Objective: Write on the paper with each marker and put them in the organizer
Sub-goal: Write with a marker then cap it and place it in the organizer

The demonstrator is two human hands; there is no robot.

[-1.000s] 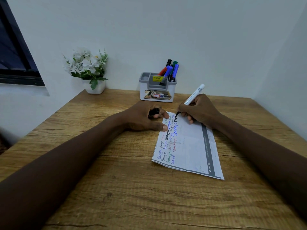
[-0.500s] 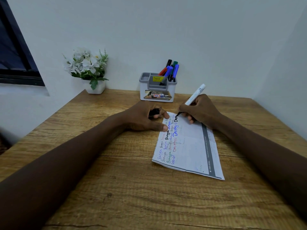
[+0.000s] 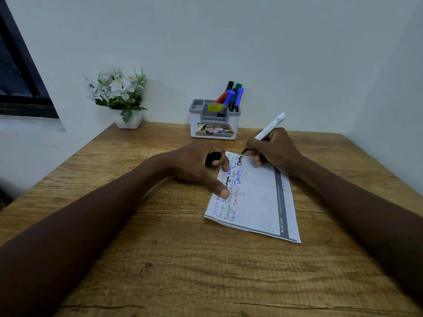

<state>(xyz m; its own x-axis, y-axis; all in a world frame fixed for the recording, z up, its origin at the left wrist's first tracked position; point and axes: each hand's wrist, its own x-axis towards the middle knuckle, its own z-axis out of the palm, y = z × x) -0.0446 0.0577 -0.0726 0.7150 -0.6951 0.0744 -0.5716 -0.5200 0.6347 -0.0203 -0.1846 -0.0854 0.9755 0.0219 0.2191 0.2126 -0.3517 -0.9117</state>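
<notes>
The right hand (image 3: 274, 154) grips a white marker (image 3: 270, 125). Its fingers curl tight round the lower barrel, and the black tip points down and left at the far edge of the paper (image 3: 258, 202). Whether the tip touches the sheet cannot be told. Just left of that tip, the left hand (image 3: 194, 165) curls its fingers round a black cap (image 3: 212, 156), while its outstretched thumb presses on the paper's left margin.

The sheet lies flat, running from under both hands toward the person. Its left part is filled with handwriting in several colours, and a grey band runs down its right side below the right wrist. Its near edge sits well inside the wooden table (image 3: 160, 259), and open wood spreads nearer the person and outside both forearms. The table's far edge meets the wall not far beyond the hands, and a side wall closes in to the right of the right arm.

Beyond the gap between the hands, near the marker tip, a grey-and-white organizer (image 3: 215, 133) stands at the wall. Capped markers (image 3: 232, 97) in blue, green, red and black lean together toward its right side; which compartment each sits in cannot be told.

Well apart to the left of the left hand, a white pot of white flowers (image 3: 119, 92) stands in the back corner. A dark window frame (image 3: 23, 88) lies farther left.
</notes>
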